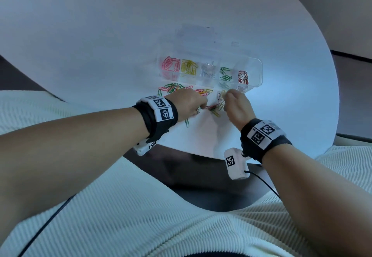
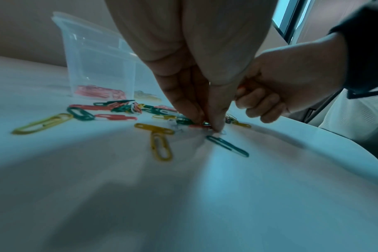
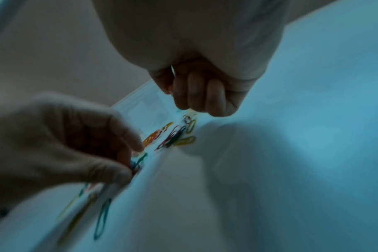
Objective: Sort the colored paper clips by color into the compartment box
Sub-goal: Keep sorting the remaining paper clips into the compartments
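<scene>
A clear compartment box (image 1: 255,69) lies on the white table, with pink, yellow, white, green and red clips in separate cells. Loose mixed clips (image 1: 173,88) are scattered in front of it. My left hand (image 1: 204,107) reaches down to the table, and its thumb and fingertips (image 2: 196,116) pinch a paper clip (image 3: 140,159) in a small green-and-red tangle. Just to the right, my right hand (image 1: 226,98) hovers as a curled fist (image 3: 201,98). A red-orange sliver of a clip (image 2: 241,88) shows inside its grip in the left wrist view.
A lone green clip (image 2: 227,148) and two crossed yellow clips (image 2: 161,148) lie nearer me than the left fingertips. The box's clear lid (image 1: 197,35) lies open behind it. The table's near edge (image 1: 201,153) curves just below my wrists.
</scene>
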`<control>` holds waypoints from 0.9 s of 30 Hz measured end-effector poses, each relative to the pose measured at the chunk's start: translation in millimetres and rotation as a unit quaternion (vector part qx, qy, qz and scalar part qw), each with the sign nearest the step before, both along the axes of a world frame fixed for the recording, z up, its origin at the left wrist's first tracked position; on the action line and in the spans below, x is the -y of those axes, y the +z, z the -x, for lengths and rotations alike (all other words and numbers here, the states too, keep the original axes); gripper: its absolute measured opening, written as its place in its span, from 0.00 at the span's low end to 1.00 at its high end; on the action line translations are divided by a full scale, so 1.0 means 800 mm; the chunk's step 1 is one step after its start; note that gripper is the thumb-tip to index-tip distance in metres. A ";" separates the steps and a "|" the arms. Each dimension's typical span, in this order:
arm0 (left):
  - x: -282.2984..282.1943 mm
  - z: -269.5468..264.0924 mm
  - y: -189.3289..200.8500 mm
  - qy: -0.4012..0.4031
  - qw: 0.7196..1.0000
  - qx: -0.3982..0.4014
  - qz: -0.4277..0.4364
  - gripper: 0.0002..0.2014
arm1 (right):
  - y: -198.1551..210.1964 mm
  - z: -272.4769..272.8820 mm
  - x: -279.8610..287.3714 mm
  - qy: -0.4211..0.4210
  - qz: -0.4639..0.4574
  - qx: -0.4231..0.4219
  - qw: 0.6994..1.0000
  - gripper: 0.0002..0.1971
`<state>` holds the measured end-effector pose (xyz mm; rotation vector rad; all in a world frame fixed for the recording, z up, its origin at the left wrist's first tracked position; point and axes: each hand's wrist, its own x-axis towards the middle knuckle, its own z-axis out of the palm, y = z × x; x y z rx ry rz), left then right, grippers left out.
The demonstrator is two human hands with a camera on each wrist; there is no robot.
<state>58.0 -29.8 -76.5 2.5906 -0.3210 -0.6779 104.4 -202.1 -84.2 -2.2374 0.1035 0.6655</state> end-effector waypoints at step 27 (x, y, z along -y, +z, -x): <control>-0.017 -0.012 0.011 0.163 0.987 0.003 0.016 0.05 | -0.014 0.014 -0.008 0.163 0.134 0.084 0.974 0.11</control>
